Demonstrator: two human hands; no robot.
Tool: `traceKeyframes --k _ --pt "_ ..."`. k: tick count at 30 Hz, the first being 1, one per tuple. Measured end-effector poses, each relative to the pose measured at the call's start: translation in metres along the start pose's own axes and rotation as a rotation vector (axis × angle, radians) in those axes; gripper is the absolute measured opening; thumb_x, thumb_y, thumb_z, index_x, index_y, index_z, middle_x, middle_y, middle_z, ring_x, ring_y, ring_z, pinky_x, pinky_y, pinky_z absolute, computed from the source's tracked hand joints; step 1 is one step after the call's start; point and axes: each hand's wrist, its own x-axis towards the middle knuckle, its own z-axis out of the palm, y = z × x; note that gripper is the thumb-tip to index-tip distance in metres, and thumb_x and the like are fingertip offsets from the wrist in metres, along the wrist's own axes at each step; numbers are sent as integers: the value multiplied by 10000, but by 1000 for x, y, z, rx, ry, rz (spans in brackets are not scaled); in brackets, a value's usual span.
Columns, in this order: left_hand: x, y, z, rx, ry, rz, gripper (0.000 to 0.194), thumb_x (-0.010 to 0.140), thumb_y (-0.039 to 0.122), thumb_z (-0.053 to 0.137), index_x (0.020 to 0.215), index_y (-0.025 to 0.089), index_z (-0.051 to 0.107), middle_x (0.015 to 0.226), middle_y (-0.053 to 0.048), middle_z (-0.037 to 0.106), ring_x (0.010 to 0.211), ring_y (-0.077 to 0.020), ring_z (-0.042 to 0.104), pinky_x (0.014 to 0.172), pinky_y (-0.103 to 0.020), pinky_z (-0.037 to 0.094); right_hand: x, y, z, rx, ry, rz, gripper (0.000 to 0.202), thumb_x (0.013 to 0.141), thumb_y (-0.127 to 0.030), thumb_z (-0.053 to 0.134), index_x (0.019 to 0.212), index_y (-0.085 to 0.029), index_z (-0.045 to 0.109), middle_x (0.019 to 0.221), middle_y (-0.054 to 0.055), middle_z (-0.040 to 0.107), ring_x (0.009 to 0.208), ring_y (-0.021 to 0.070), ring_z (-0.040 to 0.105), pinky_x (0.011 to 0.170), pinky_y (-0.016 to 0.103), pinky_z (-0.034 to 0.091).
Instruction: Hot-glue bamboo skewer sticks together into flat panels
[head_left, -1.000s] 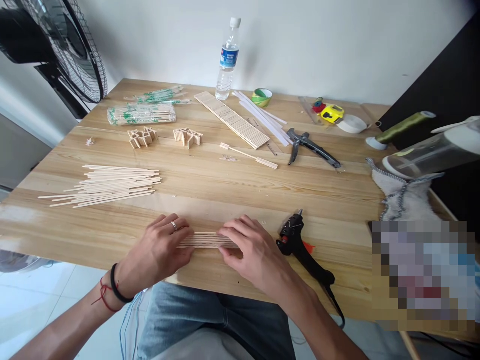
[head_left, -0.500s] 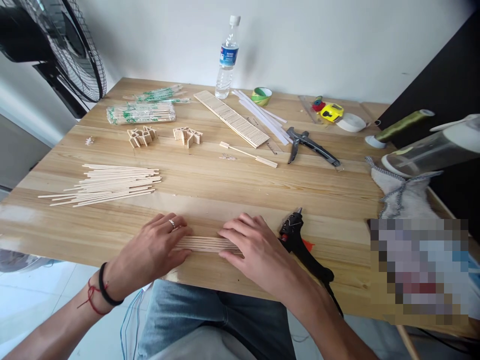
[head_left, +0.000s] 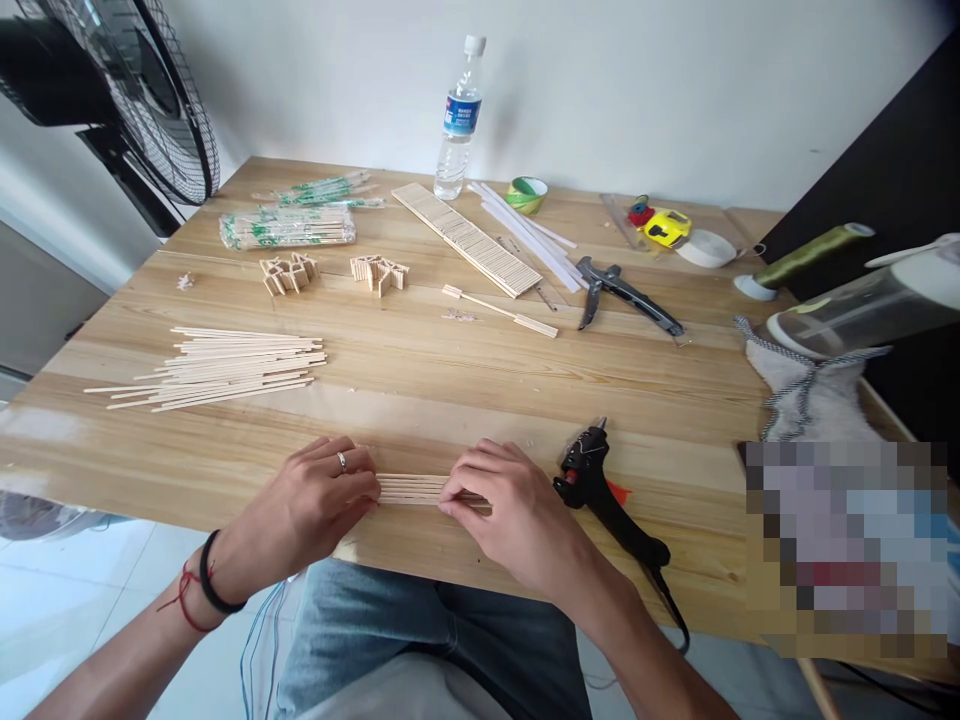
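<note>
Several thin wooden sticks (head_left: 411, 489) lie side by side near the table's front edge. My left hand (head_left: 319, 497) is closed round their left end, with a ring on one finger. Around their right part, my right hand (head_left: 501, 497) has its thumb and fingers pinched together. Both ends of the row are hidden under my hands. A black glue gun (head_left: 611, 495) lies just to the right of my right hand. Farther left, a loose pile of sticks (head_left: 232, 368) rests on the wooden table (head_left: 450, 400).
Behind are wrapped stick bundles (head_left: 289, 227), two small stick structures (head_left: 379, 272), a slatted strip (head_left: 469, 240), a water bottle (head_left: 458, 120), a black clamp-like tool (head_left: 630, 300) and a yellow tape measure (head_left: 666, 228). A fan (head_left: 150, 90) stands at left, a cloth (head_left: 817, 395) at right.
My fingers have drawn in closer round the sticks, with both thumbs nearer the fingertips. The whole view has shifted slightly; the other objects keep their places on the table.
</note>
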Motion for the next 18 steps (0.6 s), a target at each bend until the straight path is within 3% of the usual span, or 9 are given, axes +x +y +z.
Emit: traceKeyframes --k 8,18 --pt "-2 1 -4 -2 7 15 219 1058 105 538 917 199 677 924 -50 729 838 -195 630 753 -337 467 16 -5 -12 222 -117 298 248 812 1 822 713 -227 809 791 -1 808 719 172 726 695 291 527" --pt "-3 0 -5 -42 26 3 198 1061 140 571 955 190 730 968 -57 753 876 -193 657 772 -337 504 29 0 -21 220 -229 438 190 876 -83 764 790 -228 851 792 16 839 687 185 750 624 280 510"
